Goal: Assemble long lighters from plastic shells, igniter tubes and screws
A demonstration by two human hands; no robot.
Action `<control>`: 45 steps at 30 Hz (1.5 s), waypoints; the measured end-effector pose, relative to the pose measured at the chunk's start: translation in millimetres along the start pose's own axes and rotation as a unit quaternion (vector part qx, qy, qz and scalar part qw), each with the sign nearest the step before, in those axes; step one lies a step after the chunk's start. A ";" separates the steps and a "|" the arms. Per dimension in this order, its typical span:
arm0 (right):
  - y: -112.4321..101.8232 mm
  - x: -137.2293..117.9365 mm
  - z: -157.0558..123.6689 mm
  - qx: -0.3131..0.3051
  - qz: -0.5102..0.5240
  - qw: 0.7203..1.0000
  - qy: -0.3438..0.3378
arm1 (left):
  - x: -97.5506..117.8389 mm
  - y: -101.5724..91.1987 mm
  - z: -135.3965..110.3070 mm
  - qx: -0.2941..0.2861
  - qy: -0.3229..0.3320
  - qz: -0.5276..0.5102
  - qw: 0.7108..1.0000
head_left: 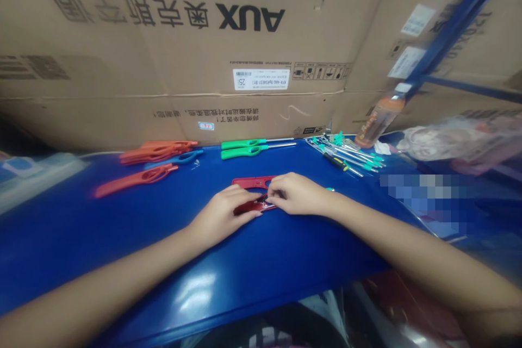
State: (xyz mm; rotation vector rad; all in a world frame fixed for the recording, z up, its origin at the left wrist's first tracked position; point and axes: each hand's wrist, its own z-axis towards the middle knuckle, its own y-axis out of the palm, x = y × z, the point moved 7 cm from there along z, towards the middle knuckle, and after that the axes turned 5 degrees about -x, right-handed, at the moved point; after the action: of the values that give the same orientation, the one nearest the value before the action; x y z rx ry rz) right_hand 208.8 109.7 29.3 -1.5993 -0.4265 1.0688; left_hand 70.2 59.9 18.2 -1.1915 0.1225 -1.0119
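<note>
My left hand [222,216] rests on the blue table [122,228], fingers closed over a dark red plastic lighter shell [247,206]. Just to its right, my right hand [296,193] is curled with its fingertips pinched at the shell's end, on a small part that I cannot make out. A second red shell half [253,181] lies flat just behind both hands.
Orange shells [157,151] and a blue one [185,158] lie at the back left, with one orange shell [134,181] nearer. Green long-nosed lighters [253,148] and a bundle of metal rods [346,155] lie at the back. Cardboard boxes [244,38] wall the rear; a bottle [377,119] and plastic bags [457,136] sit right.
</note>
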 end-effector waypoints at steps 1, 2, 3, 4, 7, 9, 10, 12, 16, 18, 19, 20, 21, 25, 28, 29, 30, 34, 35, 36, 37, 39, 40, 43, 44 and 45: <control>-0.1 1.3 1.2 -0.008 0.009 1.000 0.007 | 0.3 0.0 -0.1 0.000 0.002 0.004 1.000; -0.1 2.7 1.9 -0.010 0.020 1.000 0.011 | 0.6 0.1 -0.2 -0.001 0.006 0.006 1.000; -0.4 4.0 2.1 -0.005 0.033 0.999 0.012 | 0.9 0.3 -0.3 -0.002 0.009 0.008 1.000; -0.7 5.0 1.9 0.005 0.044 0.999 0.010 | 1.3 0.3 -0.5 -0.002 0.013 0.009 1.000; -0.3 5.4 -1.2 0.035 0.056 0.998 -0.006 | 2.3 0.3 -1.0 -0.003 0.018 0.011 1.000; 1.1 4.3 -3.7 0.041 0.044 0.998 -0.018 | 3.0 0.7 -1.3 -0.007 0.015 0.011 1.000; 1.7 3.6 -4.8 0.040 0.038 0.998 -0.023 | 3.4 1.3 -1.3 -0.011 0.012 0.010 1.000; 2.3 2.4 -6.6 0.039 0.032 0.998 -0.037 | 4.1 2.2 -1.5 -0.018 0.008 0.005 1.000; 2.6 1.6 -9.5 0.043 0.032 0.997 -0.063 | 4.2 2.2 -2.2 -0.015 0.004 -0.004 1.000; 3.2 2.2 -10.9 0.046 0.027 0.997 -0.064 | 3.5 1.7 -2.5 -0.012 0.002 -0.004 1.000; 3.7 2.5 -11.5 0.046 0.023 0.997 -0.061 | 3.2 1.6 -2.7 -0.012 0.001 -0.004 1.000; 4.0 2.7 -12.0 0.045 0.020 0.997 -0.059 | 3.1 1.5 -2.8 -0.013 0.000 -0.004 1.000; 4.2 2.6 -12.6 0.044 0.017 0.997 -0.057 | 3.1 1.5 -2.9 -0.014 0.000 -0.004 1.000; 1.5 3.0 -14.7 0.056 0.000 0.997 -0.056 | 4.7 1.2 -3.6 -0.022 0.000 -0.014 1.000; 1.2 4.3 -15.5 0.061 -0.014 0.996 -0.059 | 6.7 1.0 -4.1 -0.027 0.005 -0.024 0.999; 2.2 4.2 -15.5 0.059 -0.019 0.996 -0.064 | 7.1 0.8 -4.3 -0.027 0.005 -0.026 0.999; 3.4 3.9 -15.4 0.057 -0.022 0.996 -0.069 | 7.2 0.5 -4.3 -0.026 0.004 -0.026 0.999; 6.7 1.3 -14.6 0.059 -0.032 0.994 -0.085 | 6.4 0.9 -4.2 -0.032 0.001 -0.025 0.999; 7.0 0.4 -14.6 0.062 -0.037 0.993 -0.088 | 6.3 1.0 -4.1 -0.033 0.001 -0.023 0.999; 7.1 -0.6 -14.8 0.064 -0.046 0.993 -0.091 | 6.1 1.1 -4.0 -0.033 0.002 -0.023 0.999; 7.1 -1.5 -15.0 0.068 -0.058 0.991 -0.095 | 5.9 1.1 -3.9 -0.033 0.002 -0.023 0.999; 7.0 -3.5 -16.0 0.076 -0.087 0.988 -0.105 | 5.6 1.3 -3.6 -0.033 0.004 -0.025 0.999; 6.8 -4.6 -16.6 0.081 -0.103 0.985 -0.111 | 5.4 1.5 -3.4 -0.034 0.004 -0.027 0.999; 6.7 -7.3 -18.1 0.095 -0.143 0.976 -0.131 | 4.9 1.9 -3.2 -0.035 0.002 -0.028 0.999; 6.9 -8.1 -18.4 0.098 -0.153 0.974 -0.137 | 4.7 1.9 -3.2 -0.035 0.001 -0.029 0.999; 7.1 -8.9 -18.7 0.100 -0.164 0.971 -0.142 | 4.6 1.9 -3.2 -0.036 -0.001 -0.030 0.999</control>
State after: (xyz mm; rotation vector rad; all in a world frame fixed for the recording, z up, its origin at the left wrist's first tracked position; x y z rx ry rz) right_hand 217.5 89.9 26.2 -1.1527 -0.7245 1.0499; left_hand 72.2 54.4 17.2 -1.2673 0.1235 -1.0663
